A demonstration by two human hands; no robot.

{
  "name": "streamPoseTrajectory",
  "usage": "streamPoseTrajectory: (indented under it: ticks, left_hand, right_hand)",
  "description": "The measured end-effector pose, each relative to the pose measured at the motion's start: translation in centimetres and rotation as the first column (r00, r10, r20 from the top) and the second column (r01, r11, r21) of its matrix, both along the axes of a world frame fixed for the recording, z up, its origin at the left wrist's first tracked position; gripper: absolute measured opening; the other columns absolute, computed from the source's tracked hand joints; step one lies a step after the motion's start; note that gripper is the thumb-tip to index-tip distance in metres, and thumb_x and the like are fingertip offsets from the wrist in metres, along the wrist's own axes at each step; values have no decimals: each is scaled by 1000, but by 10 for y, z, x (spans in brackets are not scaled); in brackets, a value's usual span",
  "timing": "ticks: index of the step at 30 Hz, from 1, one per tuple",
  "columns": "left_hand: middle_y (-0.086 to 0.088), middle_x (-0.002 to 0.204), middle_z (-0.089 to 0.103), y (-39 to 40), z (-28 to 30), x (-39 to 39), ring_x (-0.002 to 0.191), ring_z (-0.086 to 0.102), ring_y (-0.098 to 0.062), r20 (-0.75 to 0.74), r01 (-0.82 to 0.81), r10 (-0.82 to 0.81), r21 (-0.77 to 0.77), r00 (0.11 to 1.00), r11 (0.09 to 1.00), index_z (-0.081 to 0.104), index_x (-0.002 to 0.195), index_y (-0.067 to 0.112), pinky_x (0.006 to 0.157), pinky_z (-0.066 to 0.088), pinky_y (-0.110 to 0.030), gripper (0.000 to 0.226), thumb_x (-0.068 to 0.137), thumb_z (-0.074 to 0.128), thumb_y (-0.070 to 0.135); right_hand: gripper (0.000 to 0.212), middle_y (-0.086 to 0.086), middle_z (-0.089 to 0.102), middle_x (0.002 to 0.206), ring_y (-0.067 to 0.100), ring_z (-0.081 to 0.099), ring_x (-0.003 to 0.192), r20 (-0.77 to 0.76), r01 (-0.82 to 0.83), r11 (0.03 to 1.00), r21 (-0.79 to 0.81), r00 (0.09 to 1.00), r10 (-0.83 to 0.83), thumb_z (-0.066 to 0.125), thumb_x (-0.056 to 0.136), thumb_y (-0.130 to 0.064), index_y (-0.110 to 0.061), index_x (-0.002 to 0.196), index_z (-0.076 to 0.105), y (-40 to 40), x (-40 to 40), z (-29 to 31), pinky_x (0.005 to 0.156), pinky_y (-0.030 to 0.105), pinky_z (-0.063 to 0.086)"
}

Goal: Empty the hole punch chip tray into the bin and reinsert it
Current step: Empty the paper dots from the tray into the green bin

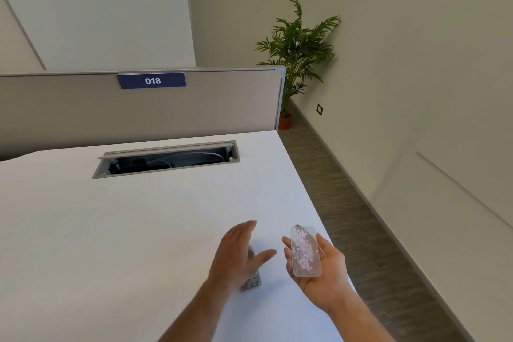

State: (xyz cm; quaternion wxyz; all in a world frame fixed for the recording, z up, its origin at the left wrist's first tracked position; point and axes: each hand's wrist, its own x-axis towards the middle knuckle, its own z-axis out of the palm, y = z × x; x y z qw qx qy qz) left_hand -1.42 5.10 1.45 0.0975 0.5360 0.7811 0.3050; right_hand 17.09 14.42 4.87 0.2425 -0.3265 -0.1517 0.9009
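Note:
My right hand [322, 272] holds a clear plastic chip tray [304, 251] palm-up, near the desk's right edge; several pale pink paper dots lie inside the tray. My left hand [238, 255] hovers just left of it, fingers spread and empty. Under the left hand, a metal hole punch [252, 283] lies on the white desk [111, 230], mostly hidden by the hand. No bin shows in the head view.
An open cable hatch [166, 159] with wires sits in the desk toward the back. A grey partition [83, 111] with an "018" label stands behind the desk. A potted plant [297, 55] stands in the corner; carpeted floor [361, 225] runs along the desk's right side.

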Motion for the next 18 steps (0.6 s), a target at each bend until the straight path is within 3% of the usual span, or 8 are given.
streamPoseTrajectory:
  ticks: [3, 11, 18]
  left_hand:
    - [0, 161, 37, 20, 5, 15, 147, 32, -19, -53, 22, -25, -52, 998, 998, 32, 153, 21, 120, 32, -35, 94, 81, 45, 81]
    - [-4, 169, 13, 67, 5, 83, 155, 9, -23, -248, 133, -163, -134, 955, 982, 13, 158, 19, 127, 11, -48, 114, 73, 10, 95]
    - [-6, 169, 10, 110, -8, 181, 156, 6, -23, -285, 207, -248, -167, 926, 964, 7, 158, 18, 127, 11, -50, 113, 76, 14, 94]
  right_hand:
    - [49, 24, 73, 120, 31, 72, 76, -6, 85, 996, 0, 996, -85, 50, 97, -42, -11, 129, 68, 4, 16, 1, 62, 38, 61]
    - [53, 19, 76, 121, 31, 78, 85, 41, 267, 962, 51, 962, -270, 43, 99, -52, -14, 122, 70, 31, 95, 0, 67, 37, 64]
    - [54, 22, 75, 121, 29, 76, 78, 61, 334, 942, 42, 940, -336, 41, 101, -47, -8, 131, 65, 70, 195, -14, 63, 35, 63]
